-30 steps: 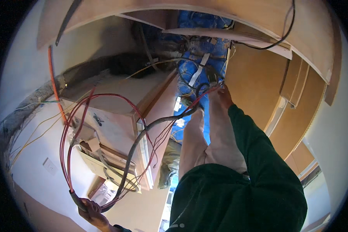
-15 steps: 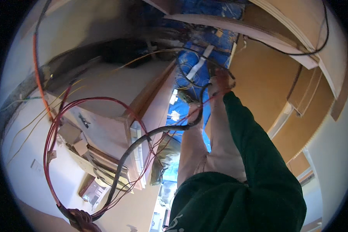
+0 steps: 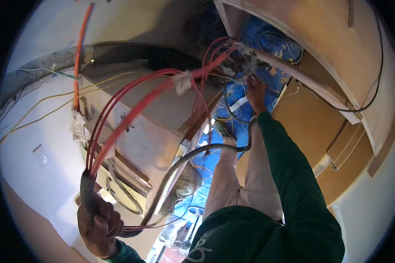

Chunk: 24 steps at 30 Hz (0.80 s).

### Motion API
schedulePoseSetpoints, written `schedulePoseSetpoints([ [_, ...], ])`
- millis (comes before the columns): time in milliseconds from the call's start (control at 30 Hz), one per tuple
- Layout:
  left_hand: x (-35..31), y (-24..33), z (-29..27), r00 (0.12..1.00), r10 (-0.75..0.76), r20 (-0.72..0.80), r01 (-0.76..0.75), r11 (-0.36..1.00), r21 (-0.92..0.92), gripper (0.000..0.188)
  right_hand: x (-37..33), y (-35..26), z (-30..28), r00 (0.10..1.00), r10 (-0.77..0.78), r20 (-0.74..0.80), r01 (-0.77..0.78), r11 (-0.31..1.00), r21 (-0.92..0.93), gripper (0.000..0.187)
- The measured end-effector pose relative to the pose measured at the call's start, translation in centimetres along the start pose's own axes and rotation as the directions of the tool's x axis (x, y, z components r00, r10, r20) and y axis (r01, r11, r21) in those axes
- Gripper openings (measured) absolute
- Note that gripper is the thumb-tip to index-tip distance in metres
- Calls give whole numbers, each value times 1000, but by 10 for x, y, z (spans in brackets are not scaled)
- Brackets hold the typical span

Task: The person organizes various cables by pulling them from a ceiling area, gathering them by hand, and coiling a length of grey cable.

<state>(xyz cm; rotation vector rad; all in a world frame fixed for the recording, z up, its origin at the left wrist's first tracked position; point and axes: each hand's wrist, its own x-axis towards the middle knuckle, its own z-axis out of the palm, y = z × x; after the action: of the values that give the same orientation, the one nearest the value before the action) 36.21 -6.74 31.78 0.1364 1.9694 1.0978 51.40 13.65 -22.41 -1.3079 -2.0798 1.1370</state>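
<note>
My left hand (image 3: 102, 225), low on the left, is wrapped round a thick black corrugated conduit (image 3: 88, 190). Out of the conduit's end, several red wires (image 3: 138, 105) arc up and to the right, smeared by motion. A pale strip of tape or tag (image 3: 182, 83) clings to them midway. From below my left hand, a long black cable (image 3: 186, 155) curves right towards my legs. My right hand (image 3: 255, 93) is stretched forward over the blue-covered floor, fingers pressed together. A thin dark line reaches its fingertips, but what they grip is not clear.
A pale cabinet or box (image 3: 145, 144) with a wooden edge stands left of my legs. Blue sheeting (image 3: 239, 90) strewn with scraps and wires covers the floor. Brown panels (image 3: 311, 118) rise on the right. Yellow wires (image 3: 61, 94) and an orange conduit (image 3: 80, 57) hang by the left wall.
My left hand has risen into fuller view with the conduit, and the red wires have swung up and right. My right hand has shifted slightly, fingers now pointing away. The view has tilted.
</note>
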Motion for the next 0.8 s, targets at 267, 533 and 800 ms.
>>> schedulePoseSetpoints([
  [267, 83, -17, 35, 995, -51, 88, 90, 843, -530, 30, 55, -52, 1, 910, 7, 415, -47, 995, 87, 37],
  [533, 237, -34, 51, 990, -44, 134, 108, 848, -520, 26, 104, 0, 25, 702, 45, 711, -397, 853, 339, 49],
  [800, 343, -41, 30, 997, -60, -38, 39, 917, -396, 22, 125, 3, 31, 692, -98, 715, -555, 560, 614, 60],
])
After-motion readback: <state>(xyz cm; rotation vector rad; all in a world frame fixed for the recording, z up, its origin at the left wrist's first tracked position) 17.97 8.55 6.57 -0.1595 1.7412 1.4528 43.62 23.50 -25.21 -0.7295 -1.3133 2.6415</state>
